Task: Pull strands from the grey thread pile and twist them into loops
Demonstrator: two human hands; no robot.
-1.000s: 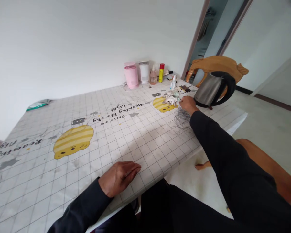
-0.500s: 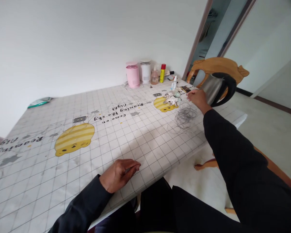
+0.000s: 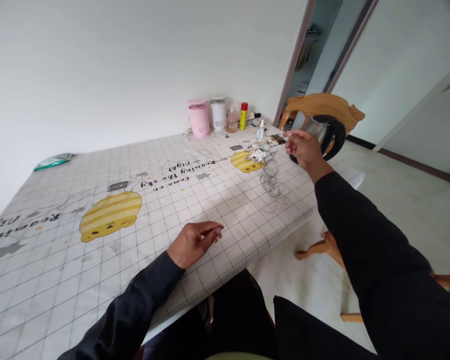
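My left hand (image 3: 195, 242) is low over the near part of the table, its thumb and fingertips pressed together; anything between them is too small to make out. My right hand (image 3: 303, 149) is raised at the far right of the table, in front of the kettle (image 3: 332, 135), fingers curled and partly bunched. Whether it pinches a thin strand cannot be seen. A loose tangle of thin grey wire (image 3: 270, 176) hangs or lies just left of and below my right hand, beside crumpled whitish gloves (image 3: 258, 151).
A checked cloth covers the table (image 3: 217, 200). Along the wall stand a pink container (image 3: 199, 119), a white container (image 3: 218, 116), a pinkish bottle (image 3: 231, 120) and a yellow can (image 3: 243, 117). A wooden chair (image 3: 322, 102) is behind the kettle. A green packet (image 3: 54, 161) lies far left.
The wire tangle has become narrower and looser in shape. My right hand has opened its pose somewhat and now covers part of the kettle. My left hand has moved up and slightly right.
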